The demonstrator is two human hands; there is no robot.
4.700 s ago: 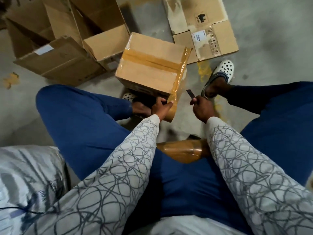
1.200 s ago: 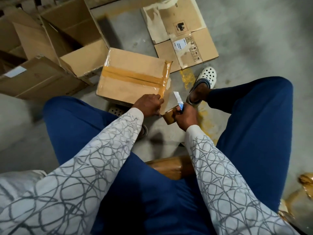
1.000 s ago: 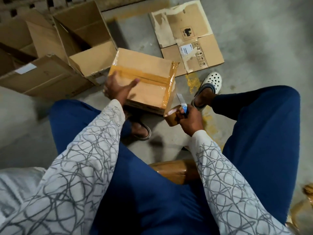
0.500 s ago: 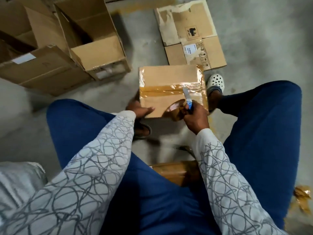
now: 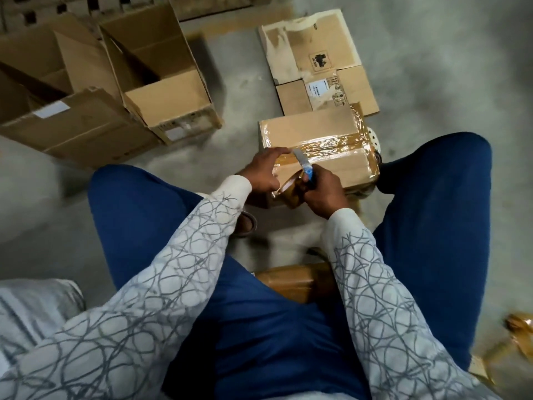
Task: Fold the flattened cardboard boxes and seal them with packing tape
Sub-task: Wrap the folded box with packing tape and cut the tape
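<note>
— So, where is the box that is being sealed?
— The taped cardboard box (image 5: 314, 145) sits closed on the concrete floor (image 5: 239, 90), between the person's knees. A shiny brown tape strip (image 5: 331, 144) runs along its top and down its right end.
— And the hands?
— Both are at the box's near left corner. The left hand (image 5: 261, 176) has its fingers (image 5: 277, 153) stretched fairly straight, with the tips on the tape strip by the box's left edge, and it grasps nothing. The right hand (image 5: 324, 194) is curled around a packing tape roll (image 5: 290, 192). It also grips a blue-handled cutter (image 5: 304, 164), whose blade points up over the strip on the box top.
— Is the blade touching the tape?
— I cannot tell, because it is blurred there.
— What lies around the box?
— Just beyond it, a flattened cardboard box (image 5: 317, 59) with torn labels lies on the floor, its near edge right against the taped box. Well to the left of the taped box stands an open cardboard box (image 5: 167, 90) with its flaps up, and a larger collapsed carton (image 5: 75, 122) lies beside that. A white clog (image 5: 373, 137) peeks out behind the taped box's right end. Nearer the person than the box, a brown tape-wrapped thing (image 5: 291, 281) shows between the thighs. Crumpled tape scraps (image 5: 519, 327) lie far to the right of the box.
</note>
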